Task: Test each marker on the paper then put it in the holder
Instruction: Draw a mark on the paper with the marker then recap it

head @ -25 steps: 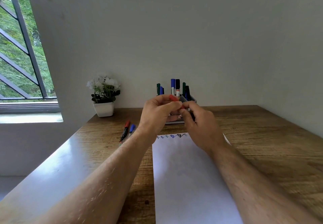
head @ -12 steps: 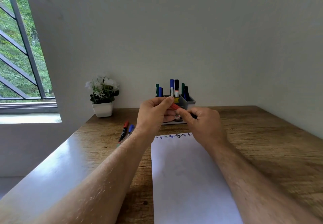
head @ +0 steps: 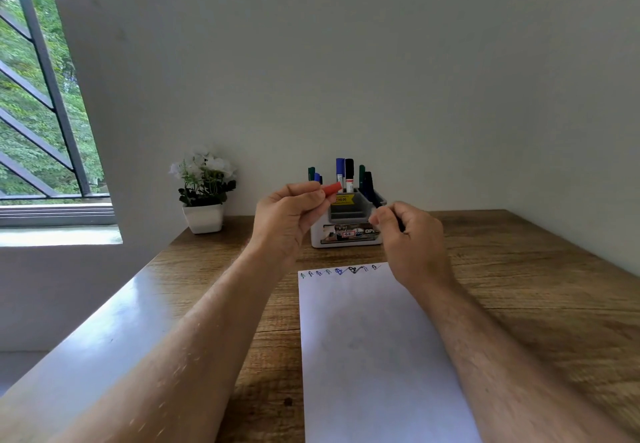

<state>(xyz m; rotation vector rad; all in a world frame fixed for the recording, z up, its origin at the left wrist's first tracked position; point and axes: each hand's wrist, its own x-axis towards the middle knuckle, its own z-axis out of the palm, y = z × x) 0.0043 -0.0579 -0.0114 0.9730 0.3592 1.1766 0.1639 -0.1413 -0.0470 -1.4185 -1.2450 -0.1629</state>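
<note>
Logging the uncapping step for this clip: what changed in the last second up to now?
The hands, joined on one marker before, have pulled apart. The left hand now holds the red cap alone, moved left; the right hand drew the marker body right, mostly hidden in its fist. The holder, paper with its test marks, and plant pot stayed put.

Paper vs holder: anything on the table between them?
Nothing. In the head view, bare wooden table separates the paper from the holder; both hands hover above that stretch.
</note>
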